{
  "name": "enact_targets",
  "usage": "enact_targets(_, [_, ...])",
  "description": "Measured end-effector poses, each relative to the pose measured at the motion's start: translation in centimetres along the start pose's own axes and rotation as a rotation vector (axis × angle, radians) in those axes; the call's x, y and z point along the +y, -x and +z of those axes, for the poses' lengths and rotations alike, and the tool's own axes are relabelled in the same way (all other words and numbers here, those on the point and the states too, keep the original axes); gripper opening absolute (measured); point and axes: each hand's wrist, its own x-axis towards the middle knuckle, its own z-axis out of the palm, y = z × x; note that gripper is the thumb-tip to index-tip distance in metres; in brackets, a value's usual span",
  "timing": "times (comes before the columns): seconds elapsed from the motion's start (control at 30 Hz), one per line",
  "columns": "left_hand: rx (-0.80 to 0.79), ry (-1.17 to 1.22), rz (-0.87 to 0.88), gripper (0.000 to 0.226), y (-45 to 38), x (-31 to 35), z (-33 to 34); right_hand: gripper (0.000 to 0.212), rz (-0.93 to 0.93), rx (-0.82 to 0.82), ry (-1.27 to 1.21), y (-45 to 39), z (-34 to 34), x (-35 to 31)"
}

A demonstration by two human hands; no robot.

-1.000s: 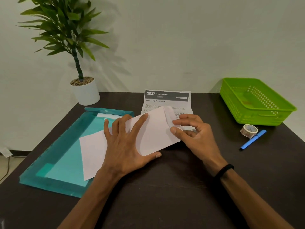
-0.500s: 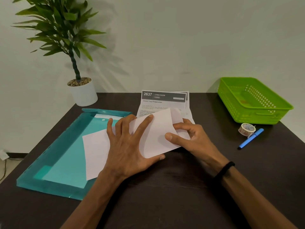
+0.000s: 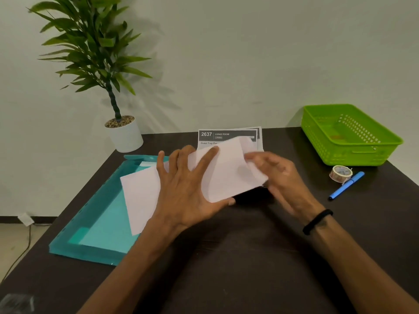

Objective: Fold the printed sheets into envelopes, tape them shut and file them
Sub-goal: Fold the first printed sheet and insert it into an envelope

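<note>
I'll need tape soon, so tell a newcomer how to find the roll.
Start at the green basket in the table's far right corner. Just in front of it lies the tape roll, touching a blue pen. It is the only small patterned ring there.

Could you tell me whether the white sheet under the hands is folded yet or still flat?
Partly folded: the sheet's right end curls up over itself at the right hand, while the left hand presses it down.
</note>
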Motion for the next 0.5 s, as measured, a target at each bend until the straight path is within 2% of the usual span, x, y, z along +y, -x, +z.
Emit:
enact_targets(0.03, [-0.006, 0.046, -0.058, 0.115, -0.1, -0.2, -0.5, 0.051, -0.018, 0.07, -0.07, -0.1, -0.4, 0.0])
enact_targets(0.07, [-0.022, 0.099, -0.134, 0.115, -0.2, -0.5, -1.1, 0.048, -0.048, 0.136, -0.01, -0.3, -1.0, 0.1])
enact_targets(0.13, [-0.079, 0.173, -0.286, 0.115, -0.5, -1.0, -2.3, 0.037, -0.126, 0.143, 0.425, -0.7, -2.2, 0.8])
enact_targets(0.2, [-0.153, 0.18, -0.384, 0.115, -0.6, -1.3, -3.1, 0.029, -0.195, 0.024, 0.891, -0.8, -2.7, 1.9])
enact_targets(0.23, [-0.19, 0.181, -0.42, 0.117, -0.7, -1.3, -3.3, 0.023, -0.223, -0.018, 0.992, -0.8, -2.5, 2.3])
enact_targets(0.37, [-0.214, 0.246, -0.495, 0.113, -0.6, -1.3, -3.0, 0.01, -0.318, -0.022, 1.073, -1.7, -1.8, 3.6])
enact_targets(0.5, [-0.239, 0.264, -0.535, 0.118, -0.6, -0.5, -2.3, 0.014, -0.244, 0.001, 1.099, -2.6, -1.5, 4.3])
